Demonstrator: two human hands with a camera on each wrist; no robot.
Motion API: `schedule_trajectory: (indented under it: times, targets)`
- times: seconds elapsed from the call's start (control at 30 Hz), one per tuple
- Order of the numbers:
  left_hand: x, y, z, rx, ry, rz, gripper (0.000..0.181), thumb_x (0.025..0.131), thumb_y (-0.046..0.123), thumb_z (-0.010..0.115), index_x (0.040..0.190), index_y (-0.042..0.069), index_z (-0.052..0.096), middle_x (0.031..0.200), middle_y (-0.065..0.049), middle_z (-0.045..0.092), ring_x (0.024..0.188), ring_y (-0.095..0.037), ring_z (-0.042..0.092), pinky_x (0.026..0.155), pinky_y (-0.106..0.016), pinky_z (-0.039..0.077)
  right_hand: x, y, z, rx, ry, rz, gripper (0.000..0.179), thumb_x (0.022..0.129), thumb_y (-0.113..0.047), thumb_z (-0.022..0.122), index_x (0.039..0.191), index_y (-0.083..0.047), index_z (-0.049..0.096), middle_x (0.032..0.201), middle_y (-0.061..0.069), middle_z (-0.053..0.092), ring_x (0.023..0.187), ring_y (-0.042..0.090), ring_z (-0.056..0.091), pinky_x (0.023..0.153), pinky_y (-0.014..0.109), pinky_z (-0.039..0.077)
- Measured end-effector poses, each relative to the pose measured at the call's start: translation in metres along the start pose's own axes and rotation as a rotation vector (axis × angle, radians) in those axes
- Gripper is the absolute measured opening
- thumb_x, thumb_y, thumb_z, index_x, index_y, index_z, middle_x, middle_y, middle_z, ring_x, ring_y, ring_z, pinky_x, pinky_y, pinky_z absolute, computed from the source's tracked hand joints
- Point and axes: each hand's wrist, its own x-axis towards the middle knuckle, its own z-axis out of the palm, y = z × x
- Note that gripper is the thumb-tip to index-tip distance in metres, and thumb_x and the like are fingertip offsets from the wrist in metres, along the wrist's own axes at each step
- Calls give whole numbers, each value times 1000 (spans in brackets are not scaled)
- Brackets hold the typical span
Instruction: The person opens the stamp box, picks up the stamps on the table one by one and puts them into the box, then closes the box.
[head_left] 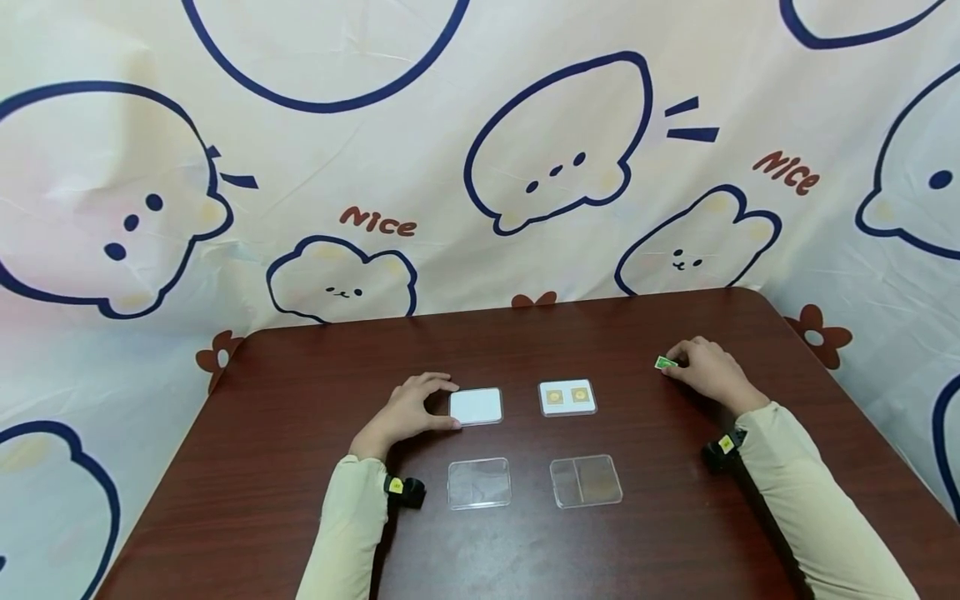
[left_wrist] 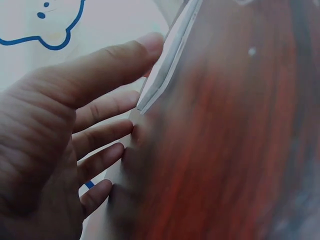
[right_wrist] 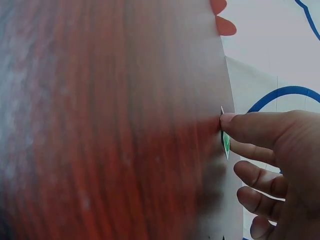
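at the far left, a pale backdrop [head_left: 420, 158] with blue animal outlines stands behind the bench [head_left: 247, 467], whose brown top carries everything. a cream left sleeve [head_left: 347, 500] comes in from below, with a black wrist camera [head_left: 407, 492] strapped at its cuff.

the left hand [head_left: 407, 410] rests at the left end of the white case [head_left: 477, 406]. its grip is clamped on that case: thumb on the near side, forefinger toward the far side, the other fingers spread free beside it. the white case lies on the bench left of the middle.

nearer the front, just below it, lies the left clear case [head_left: 478, 483], flat and see-through. further right, level with the white case and apart from it, sits the gold case [head_left: 567, 408], white with two gold squares side by side. below that lies the right clear case [head_left: 588, 483], crossed by a dividing line.

well right of these, near the far edge, is the small green card [head_left: 663, 363]. the right hand [head_left: 708, 371] has its grip clamped on the card, between thumb and forefinger, with the remaining fingers curled loosely. in the right wrist view the card is tilted on edge; whether it touches the bench cannot be told. a second camera [head_left: 723, 450] and the right sleeve [head_left: 817, 492] follow.
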Motion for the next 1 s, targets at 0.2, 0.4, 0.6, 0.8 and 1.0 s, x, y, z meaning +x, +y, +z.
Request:
schedule_trajectory:
  times: [0.2, 0.4, 0.6, 0.8, 1.0]
  targets:
    - [0, -1, 2, 8, -6, -7, 64, 77, 40, 80, 133, 17, 58, 149, -5, 44, 140, -34, 32, 111, -64, 19, 0, -1, 2, 16, -7, -10, 31, 92, -25, 62, 110, 1, 67, 106, 21, 59, 93, 31, 56, 75, 49, 46]
    - [0, -3, 2, 25, 10, 2, 64, 77, 37, 80, 132, 15, 59, 149, -5, 43, 140, -33, 32, 110, -62, 21, 0, -11, 3, 36, -2, -25, 30, 92, -26, 62, 109, -2, 67, 103, 19, 59, 89, 28, 56, 73, 46, 46]
    - [2, -3, 5, 33, 9, 12, 64, 77, 38, 80, 133, 16, 58, 150, -5, 43, 140, -33, 32, 110, -62, 22, 2, -29, 3, 55, 0, -55, 28, 92, -25, 63, 108, -3, 68, 102, 17, 60, 89, 27, 55, 75, 45, 47]
    - [2, -1, 4, 31, 8, -2, 63, 77, 37, 80, 132, 16, 59, 149, -4, 43, 141, -33, 32, 110, -60, 22, 7, -51, 4, 83, -6, -104, 26, 91, -24, 65, 107, -5, 68, 103, 15, 60, 90, 25, 55, 77, 44, 48]
    - [1, -1, 2, 39, 1, -15, 63, 77, 37, 80, 132, 17, 58, 149, -4, 43, 140, -32, 33, 110, -60, 22, 11, -78, 6, 90, -13, -145, 26, 90, -25, 67, 108, -6, 68, 107, 15, 60, 94, 27, 54, 80, 46, 49]
